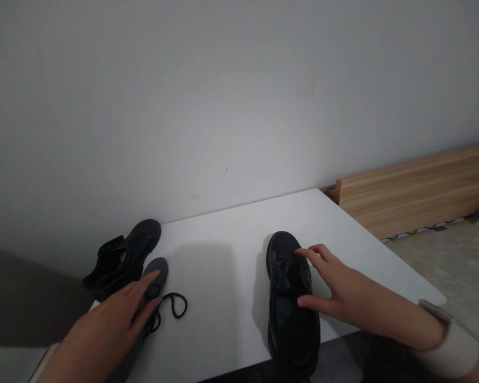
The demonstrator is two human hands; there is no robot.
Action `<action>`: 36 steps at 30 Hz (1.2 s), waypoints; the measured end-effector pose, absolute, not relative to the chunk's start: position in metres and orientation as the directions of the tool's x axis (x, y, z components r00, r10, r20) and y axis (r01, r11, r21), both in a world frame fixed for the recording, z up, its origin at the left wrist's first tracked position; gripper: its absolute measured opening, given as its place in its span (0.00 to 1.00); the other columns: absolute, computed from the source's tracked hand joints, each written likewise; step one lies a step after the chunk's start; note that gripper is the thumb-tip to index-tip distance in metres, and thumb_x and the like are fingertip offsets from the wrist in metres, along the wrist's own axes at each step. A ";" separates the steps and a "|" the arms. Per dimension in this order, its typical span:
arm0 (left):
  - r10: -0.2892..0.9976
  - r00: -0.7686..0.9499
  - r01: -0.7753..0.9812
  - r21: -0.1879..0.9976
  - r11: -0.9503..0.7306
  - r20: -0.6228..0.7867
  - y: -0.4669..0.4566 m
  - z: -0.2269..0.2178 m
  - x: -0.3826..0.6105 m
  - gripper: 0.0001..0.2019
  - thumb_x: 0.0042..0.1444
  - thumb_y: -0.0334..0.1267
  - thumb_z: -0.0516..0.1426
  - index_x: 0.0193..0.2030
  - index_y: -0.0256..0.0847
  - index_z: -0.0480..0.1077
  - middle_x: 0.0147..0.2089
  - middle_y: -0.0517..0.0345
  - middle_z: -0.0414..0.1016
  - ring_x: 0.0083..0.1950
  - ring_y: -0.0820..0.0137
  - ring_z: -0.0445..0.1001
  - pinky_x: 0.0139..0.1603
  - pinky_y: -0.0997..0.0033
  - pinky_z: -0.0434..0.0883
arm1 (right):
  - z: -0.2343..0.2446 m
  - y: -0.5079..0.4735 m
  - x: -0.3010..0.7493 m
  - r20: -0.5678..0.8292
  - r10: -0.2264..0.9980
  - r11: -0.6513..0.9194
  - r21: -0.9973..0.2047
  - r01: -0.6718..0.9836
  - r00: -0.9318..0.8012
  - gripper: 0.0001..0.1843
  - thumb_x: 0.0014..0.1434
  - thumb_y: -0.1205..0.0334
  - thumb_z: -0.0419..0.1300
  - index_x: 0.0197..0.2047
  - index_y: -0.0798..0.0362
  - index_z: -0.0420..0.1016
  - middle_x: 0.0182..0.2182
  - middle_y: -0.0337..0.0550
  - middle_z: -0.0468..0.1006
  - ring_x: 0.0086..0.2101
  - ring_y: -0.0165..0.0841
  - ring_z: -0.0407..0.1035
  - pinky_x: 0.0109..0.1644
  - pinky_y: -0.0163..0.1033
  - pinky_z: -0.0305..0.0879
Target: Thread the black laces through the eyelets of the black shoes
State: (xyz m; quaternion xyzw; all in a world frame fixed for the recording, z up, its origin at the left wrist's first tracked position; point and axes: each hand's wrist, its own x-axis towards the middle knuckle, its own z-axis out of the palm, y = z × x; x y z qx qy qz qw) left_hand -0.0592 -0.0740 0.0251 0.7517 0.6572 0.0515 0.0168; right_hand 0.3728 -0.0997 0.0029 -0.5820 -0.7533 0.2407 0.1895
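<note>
A black lace-up shoe (293,324) lies sole down on the white table, toe toward the wall, its eyelet flaps spread and no lace visible in them. My right hand (327,279) is at its right side, thumb and fingers apart, fingertips at the flap and the opening. On the left, my left hand (115,319) has a black shoelace (178,306) between thumb and forefinger, with a loop trailing onto the table. Under those fingers lies a grey insole (159,266), partly hidden by the hand. A second black shoe (122,260) rests beyond it at the table's left edge.
The white table (223,255) stands against a pale wall (223,106). Wooden boards (415,191) lean along the wall at the right, above a light patterned floor (435,255). The near shoe's heel reaches past the table's front edge.
</note>
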 end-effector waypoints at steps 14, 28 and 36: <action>0.716 0.694 0.720 0.079 -0.690 -0.075 -0.070 0.033 0.199 0.29 0.50 0.26 0.59 0.62 0.28 0.65 0.65 0.32 0.68 0.64 0.47 0.69 0.63 0.48 0.69 | 0.011 -0.105 0.372 -0.042 0.961 0.156 -0.731 0.664 -0.273 0.36 0.54 0.73 0.55 0.67 0.59 0.54 0.58 0.56 0.61 0.55 0.40 0.66 0.60 0.47 0.65; 0.550 0.810 0.560 0.011 -0.828 0.200 -0.045 0.000 0.172 0.17 0.62 0.37 0.55 0.55 0.39 0.74 0.56 0.43 0.79 0.52 0.55 0.79 0.51 0.52 0.79 | 0.016 -0.105 0.389 -0.005 0.961 0.159 -0.805 0.571 -0.275 0.30 0.59 0.69 0.57 0.64 0.60 0.60 0.56 0.55 0.68 0.53 0.39 0.68 0.61 0.46 0.63; 0.696 0.620 0.530 0.461 -0.712 0.362 -0.053 0.000 0.176 0.12 0.64 0.37 0.53 0.44 0.44 0.79 0.47 0.49 0.82 0.49 0.59 0.78 0.50 0.55 0.77 | 0.029 -0.117 0.372 0.262 0.963 0.253 -0.789 0.561 -0.065 0.15 0.62 0.70 0.56 0.53 0.55 0.66 0.50 0.51 0.71 0.51 0.38 0.67 0.57 0.47 0.65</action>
